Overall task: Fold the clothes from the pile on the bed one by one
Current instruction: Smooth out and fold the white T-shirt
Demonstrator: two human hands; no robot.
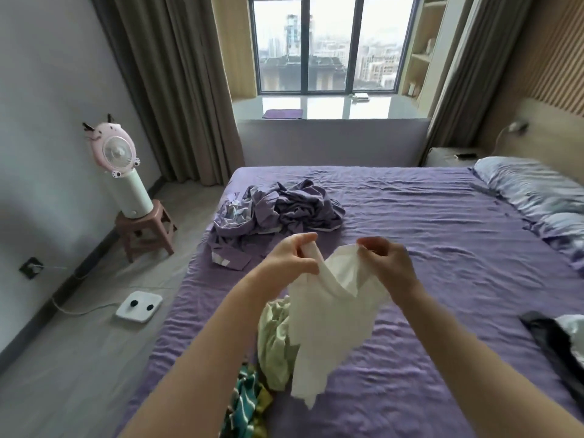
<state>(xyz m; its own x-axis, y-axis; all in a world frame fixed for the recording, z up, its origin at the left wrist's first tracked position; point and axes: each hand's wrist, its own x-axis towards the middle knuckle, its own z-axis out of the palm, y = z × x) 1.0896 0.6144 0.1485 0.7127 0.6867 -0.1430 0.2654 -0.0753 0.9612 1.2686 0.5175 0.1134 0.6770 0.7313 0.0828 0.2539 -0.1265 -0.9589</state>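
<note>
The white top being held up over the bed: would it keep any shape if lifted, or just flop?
Probably floppy: the white top sags and hangs in folds below where the left hand and right hand pinch its upper edge. It seems light, since fingers alone hold it up. Pushed across the purple bed sheet, it would likely bunch rather than slide.

The big bed [426, 248] has a purple sheet. On it, far from the pillow [534, 188], lies a heap of purple clothes [284, 207]. Green clothes [275, 343] and a striped one [246, 403] lie nearer.
</note>
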